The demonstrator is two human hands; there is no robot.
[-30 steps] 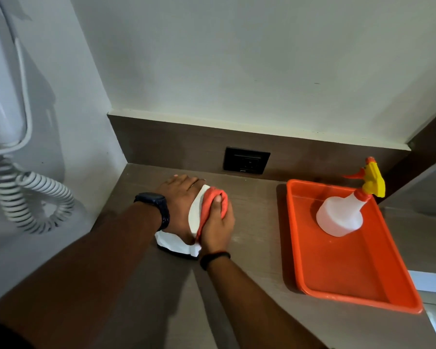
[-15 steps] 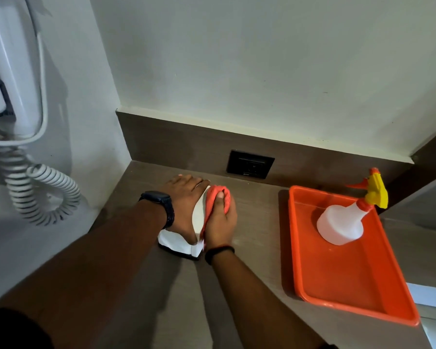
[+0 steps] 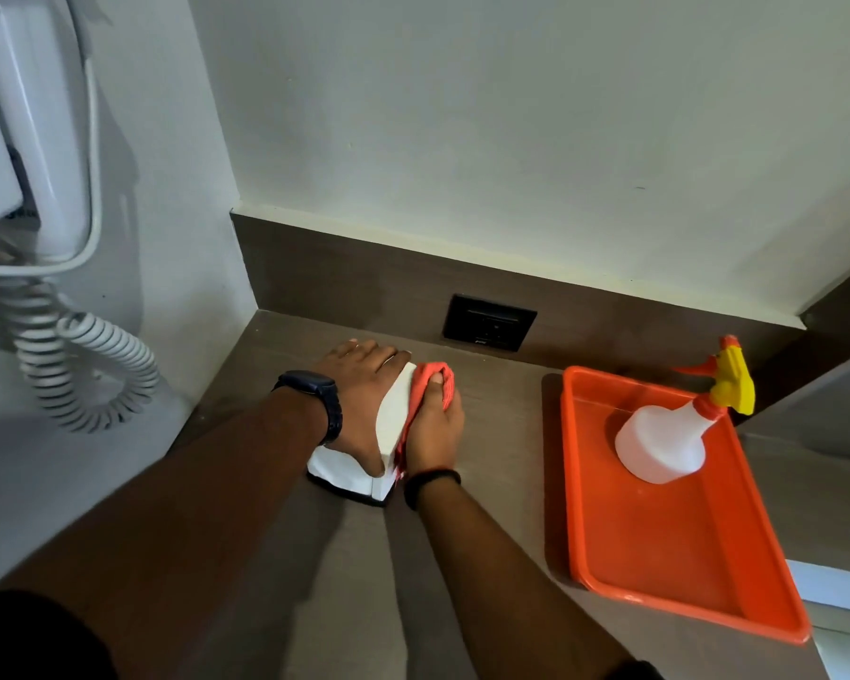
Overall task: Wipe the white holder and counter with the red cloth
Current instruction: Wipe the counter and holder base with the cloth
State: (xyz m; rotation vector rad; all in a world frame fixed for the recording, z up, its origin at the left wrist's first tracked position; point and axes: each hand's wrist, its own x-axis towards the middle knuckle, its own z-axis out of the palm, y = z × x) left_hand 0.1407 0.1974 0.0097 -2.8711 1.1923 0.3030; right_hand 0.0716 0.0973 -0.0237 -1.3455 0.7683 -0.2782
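Note:
The white holder (image 3: 393, 419) sits on the brown counter (image 3: 491, 483), near the left corner. My left hand (image 3: 364, 390) lies flat over its top and left side and steadies it. A black watch is on that wrist. My right hand (image 3: 435, 427) is closed on the bunched red cloth (image 3: 430, 382) and presses it against the holder's right face. The cloth's lower edge hangs down beside the holder's front corner. Most of the holder's top is hidden under my left hand.
An orange tray (image 3: 658, 557) lies on the counter to the right, with a white spray bottle (image 3: 663, 441) in it. A black wall socket (image 3: 489, 322) is in the backsplash behind the holder. A white wall unit with a coiled cord (image 3: 84, 370) hangs at the left.
My right hand slid the red cloth slightly along the holder's right face. My left hand stayed on the holder. The camera view shifted a little.

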